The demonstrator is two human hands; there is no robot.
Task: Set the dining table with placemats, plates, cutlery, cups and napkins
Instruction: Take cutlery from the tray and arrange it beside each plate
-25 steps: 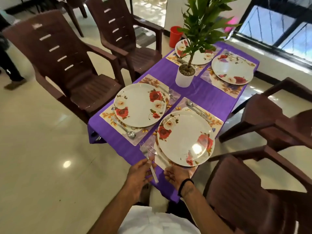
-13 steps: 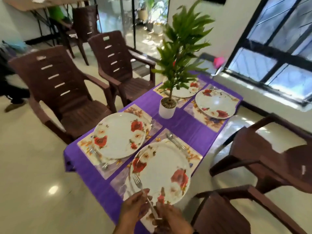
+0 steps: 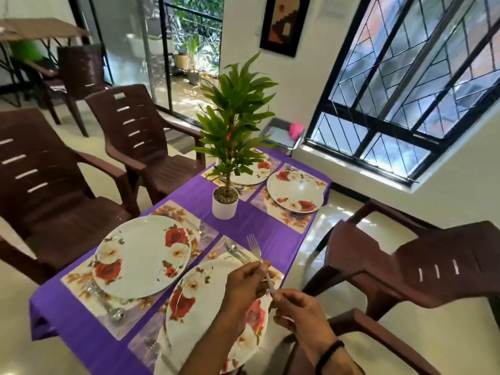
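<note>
Fork [image 3: 254, 249] upright over plate [image 3: 194, 307], pinched by left hand [image 3: 244, 282] and right hand [image 3: 295, 307]

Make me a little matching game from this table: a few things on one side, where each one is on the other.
Things:
1. fork
2. potted plant
3. spoon
4. pink thing

Places:
A. on the tray by the window
B. mid-table on the purple cloth
C. held up in both hands
D. on the placemat left of the near-left plate

Pairs: 1-C, 2-B, 3-D, 4-A
</note>
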